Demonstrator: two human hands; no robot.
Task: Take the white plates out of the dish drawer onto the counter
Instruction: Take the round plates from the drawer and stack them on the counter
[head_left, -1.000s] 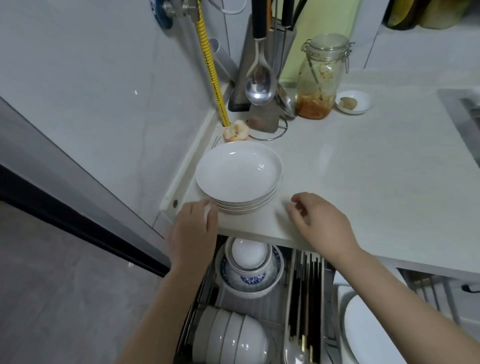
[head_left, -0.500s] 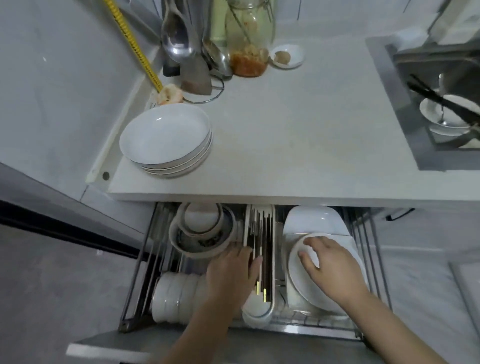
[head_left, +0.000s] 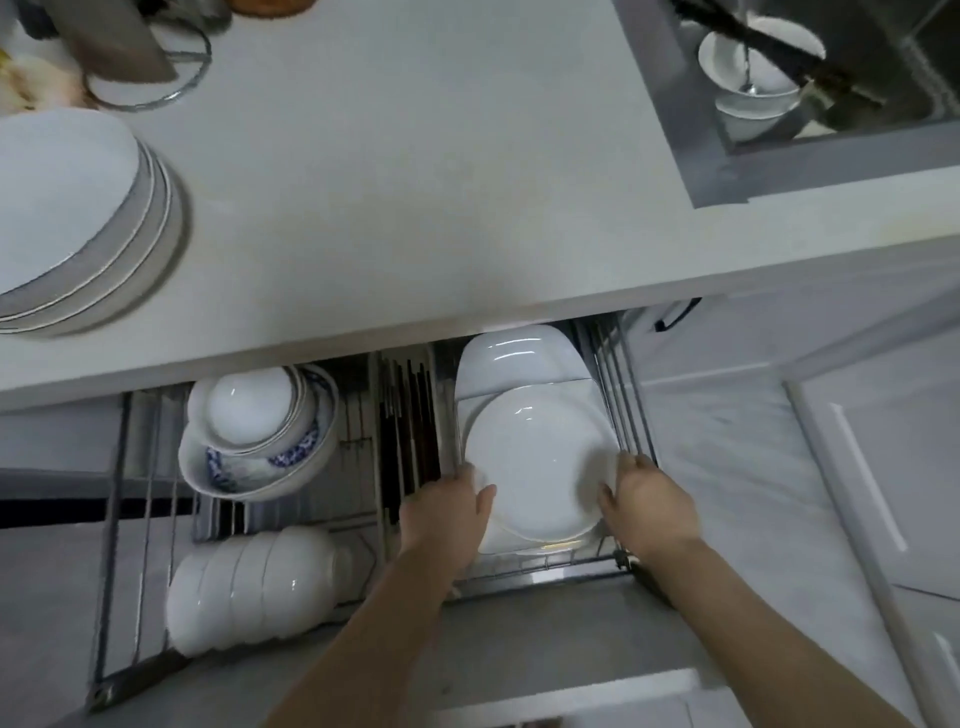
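We have both hands down in the open dish drawer (head_left: 623, 384), one on each side of a round white plate (head_left: 535, 462). Our left hand (head_left: 447, 514) cups its left rim, thumb lying over the edge; our right hand (head_left: 649, 509) closes on its right rim, fingers curled round it. The plate lies on more white dishes, and just beyond our fingertips sits a squarish white dish (head_left: 519, 358). Left of our left hand run dark chopsticks (head_left: 410, 415), then a blue-patterned bowl stack (head_left: 260, 431) and a row of white bowls (head_left: 249, 592) on their sides. Far up and left of our hands, a stack of white plates (head_left: 78, 218) rests on the counter (head_left: 415, 182).
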